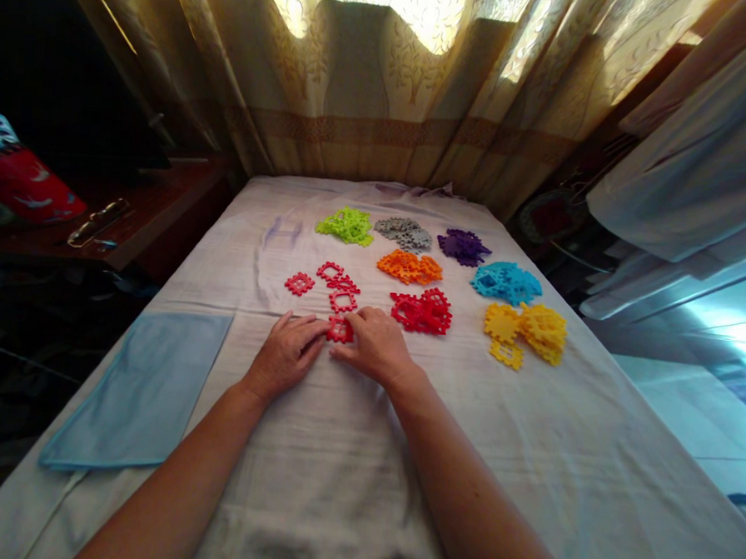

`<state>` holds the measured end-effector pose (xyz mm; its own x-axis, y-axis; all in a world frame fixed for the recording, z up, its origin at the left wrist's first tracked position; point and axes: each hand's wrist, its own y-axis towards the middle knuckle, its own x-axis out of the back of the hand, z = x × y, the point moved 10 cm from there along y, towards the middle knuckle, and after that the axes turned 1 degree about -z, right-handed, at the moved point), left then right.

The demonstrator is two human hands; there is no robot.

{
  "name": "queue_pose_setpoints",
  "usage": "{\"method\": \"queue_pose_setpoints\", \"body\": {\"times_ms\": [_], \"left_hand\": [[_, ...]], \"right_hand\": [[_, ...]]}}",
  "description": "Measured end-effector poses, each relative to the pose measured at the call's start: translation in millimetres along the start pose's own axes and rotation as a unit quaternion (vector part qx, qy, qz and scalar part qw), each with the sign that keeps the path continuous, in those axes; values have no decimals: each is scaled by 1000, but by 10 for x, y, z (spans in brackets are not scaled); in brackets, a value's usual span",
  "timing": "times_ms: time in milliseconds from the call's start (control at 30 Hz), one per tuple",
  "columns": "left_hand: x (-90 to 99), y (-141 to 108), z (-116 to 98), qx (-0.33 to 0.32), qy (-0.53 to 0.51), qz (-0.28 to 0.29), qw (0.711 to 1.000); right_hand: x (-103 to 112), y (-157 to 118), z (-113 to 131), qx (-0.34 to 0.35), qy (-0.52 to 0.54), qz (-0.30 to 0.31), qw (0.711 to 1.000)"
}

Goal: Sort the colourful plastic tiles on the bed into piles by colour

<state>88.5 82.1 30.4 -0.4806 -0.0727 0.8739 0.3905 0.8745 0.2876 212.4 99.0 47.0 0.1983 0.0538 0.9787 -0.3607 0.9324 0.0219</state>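
My left hand [287, 352] rests on the sheet with its fingers together and the fingertips on the left edge of a red notched interlocking tile [339, 329]. My right hand [375, 343] grips the same tile from the right, its fingers curled over that side and hiding part of it. Just beyond lie several loose red tiles: a square frame [343, 301], some overlapping frames [331, 271] and a separate one with a patterned centre [299, 284]. To the right of my right hand is a heap of red tiles [421, 310].
Further piles are orange [409, 267], lime green [346, 226], grey [404, 233], purple [464, 247], light blue [506, 282] and yellow [542, 332]. A light blue cloth pouch [148, 384] with a cord lies left. Curtains [370, 87] hang behind the sheet-covered surface [513, 470].
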Motion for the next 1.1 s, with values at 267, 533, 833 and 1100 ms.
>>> {"method": "queue_pose_setpoints", "body": {"times_ms": [267, 533, 833, 1100], "left_hand": [[-33, -4, 4, -16, -13, 7, 1000], [-3, 3, 32, -5, -7, -13, 1000], [22, 2, 144, 24, -13, -30, 999], [42, -7, 154, 23, -3, -42, 999]], "right_hand": [[-38, 17, -84, -32, -7, -15, 999], [-33, 21, -90, -34, -9, -8, 999], [444, -60, -806, -143, 34, -111, 983], [476, -438, -1831, -347, 51, -120, 929]]}}
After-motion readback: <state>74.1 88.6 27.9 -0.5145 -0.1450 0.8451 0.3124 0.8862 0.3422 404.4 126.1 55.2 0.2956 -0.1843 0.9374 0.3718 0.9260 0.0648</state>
